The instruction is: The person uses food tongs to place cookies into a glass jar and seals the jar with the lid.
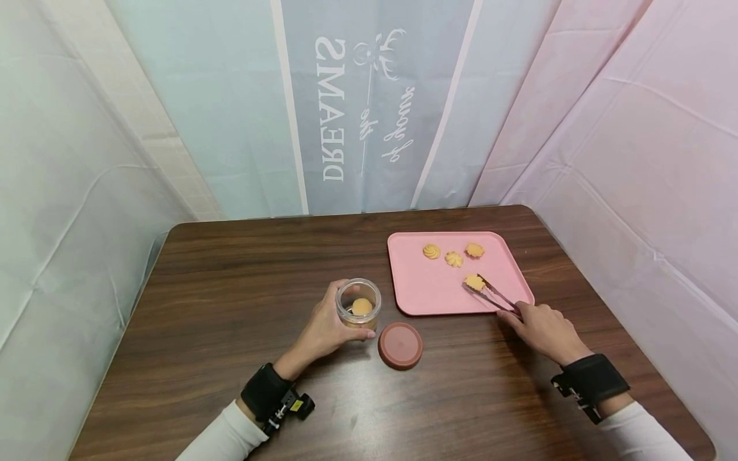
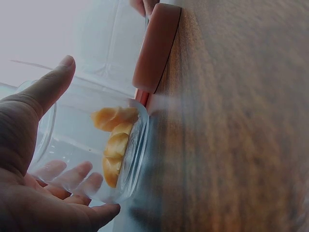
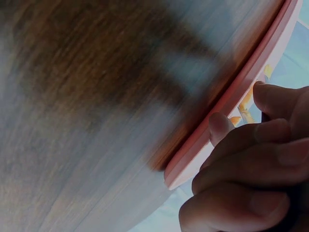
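Left hand: the left hand (image 1: 326, 328) is being kept wrapped around the small clear round jar (image 1: 358, 303), thumb on one side and fingers (image 2: 72, 175) curled round the other, as seen through the glass in the left wrist view.
Jar: the small clear round jar is being stood upright and lidless on the dark brown wooden worktop (image 1: 230, 307), just left of the tray; pale golden biscuits (image 2: 116, 140) are being held inside it.
Lid: the round reddish-brown lid (image 1: 400, 345) is being left flat on the worktop, just beside the jar at its lower right and apart from the tray's near edge.
Right hand: the right hand (image 1: 542, 330) is being closed around the handle end of the slim metal tongs (image 1: 492, 296), its fingers (image 3: 241, 159) curled at the tray's near right corner.
Tongs: the tips are being closed on a single golden swirl-shaped biscuit (image 1: 475, 282), which is lying on the tray; whether it is being lifted off the surface cannot be told.
Tray: the flat pink rectangular tray (image 1: 426, 294) is being rested on the worktop to the right of the jar.
Other biscuits: three more golden swirl-shaped biscuits (image 1: 453, 253) are being left in a row near the tray's far edge, well apart from the gripped one.
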{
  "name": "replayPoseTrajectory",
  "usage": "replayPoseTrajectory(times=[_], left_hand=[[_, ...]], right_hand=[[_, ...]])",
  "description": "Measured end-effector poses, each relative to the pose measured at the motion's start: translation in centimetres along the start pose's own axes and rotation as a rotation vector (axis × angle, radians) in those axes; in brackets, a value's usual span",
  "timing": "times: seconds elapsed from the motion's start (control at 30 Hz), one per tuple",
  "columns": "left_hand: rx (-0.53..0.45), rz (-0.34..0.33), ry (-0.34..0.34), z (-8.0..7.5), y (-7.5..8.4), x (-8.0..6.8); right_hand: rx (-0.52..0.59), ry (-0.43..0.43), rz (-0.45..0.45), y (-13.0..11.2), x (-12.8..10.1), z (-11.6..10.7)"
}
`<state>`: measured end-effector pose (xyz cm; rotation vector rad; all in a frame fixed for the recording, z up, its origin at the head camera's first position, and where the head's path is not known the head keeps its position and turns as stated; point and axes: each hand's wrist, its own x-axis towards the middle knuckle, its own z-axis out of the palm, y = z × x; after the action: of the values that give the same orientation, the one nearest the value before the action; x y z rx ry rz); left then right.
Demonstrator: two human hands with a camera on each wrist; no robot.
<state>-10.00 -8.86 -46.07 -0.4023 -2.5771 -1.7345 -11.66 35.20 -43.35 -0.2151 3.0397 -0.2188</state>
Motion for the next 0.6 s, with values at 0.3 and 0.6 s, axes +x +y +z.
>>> replayPoseTrajectory(times=[0.3,0.6], left_hand=[[0.016,0.002,0.002,-0.02,0.02,0.13],[0.004,0.003,0.004,0.02,-0.07,0.06]], right_hand=[[0.011,-0.003,0.009,-0.12,0.10,0.35],[0.015,0.012,-0.005,-0.46,0.33,0.41]])
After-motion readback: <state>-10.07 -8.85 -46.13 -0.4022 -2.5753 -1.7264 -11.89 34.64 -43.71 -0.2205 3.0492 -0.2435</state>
